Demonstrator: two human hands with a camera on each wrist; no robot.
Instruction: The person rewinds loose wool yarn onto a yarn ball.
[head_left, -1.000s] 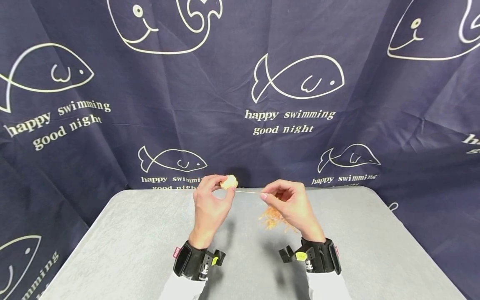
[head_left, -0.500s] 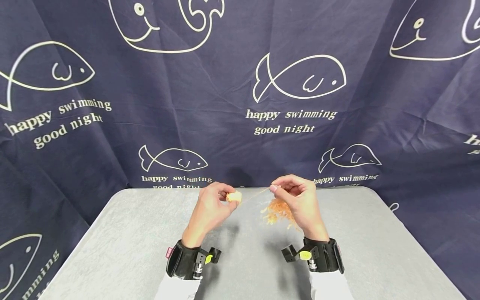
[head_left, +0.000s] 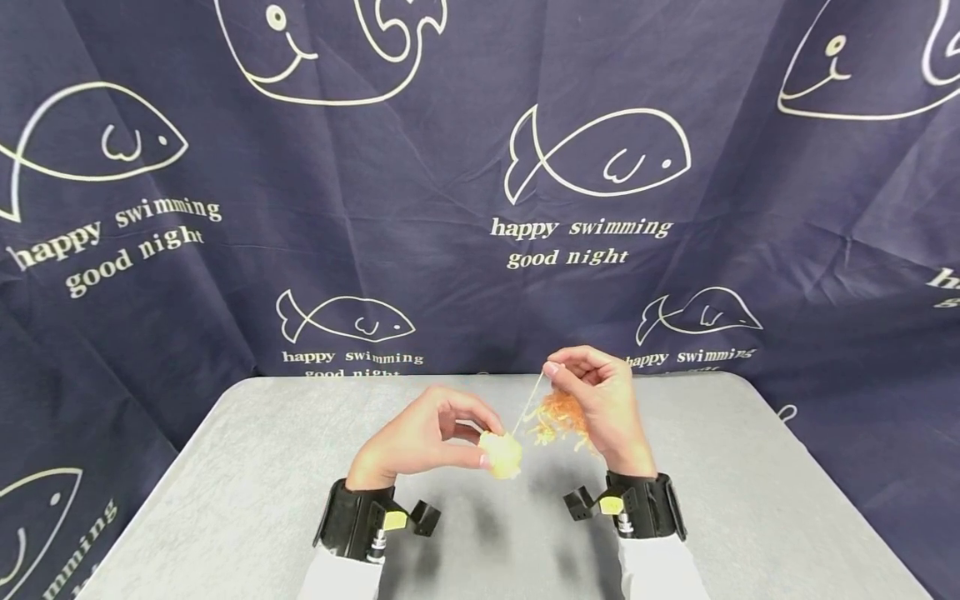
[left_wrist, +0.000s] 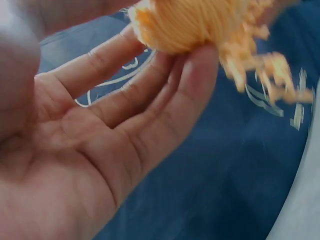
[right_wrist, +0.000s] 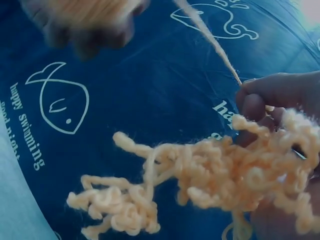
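Observation:
A small ball of pale yellow-orange yarn [head_left: 504, 457] is held between the thumb and fingers of my left hand [head_left: 420, 435]. Its wound strands show up close in the left wrist view, where the yarn ball [left_wrist: 192, 27] runs off the top edge. My right hand [head_left: 600, 408] pinches a yarn strand [head_left: 528, 405] that runs taut down to the ball. Beneath that hand hangs a loose, curly tangle of the same yarn [head_left: 557, 417]. In the right wrist view the tangle [right_wrist: 215, 170] lies close before the palm; how the other fingers hold it is partly hidden.
Below both hands lies a grey table [head_left: 247, 492]. A dark blue cloth [head_left: 450, 208] with white fish drawings and lettering hangs behind it. Each wrist wears a black strap with a small camera mount, the left strap [head_left: 356, 517] and the right strap [head_left: 647, 517].
My left hand has moved down and to the right with the ball, turning it. My right hand has shifted slightly up and right, so the strand now slants steeply.

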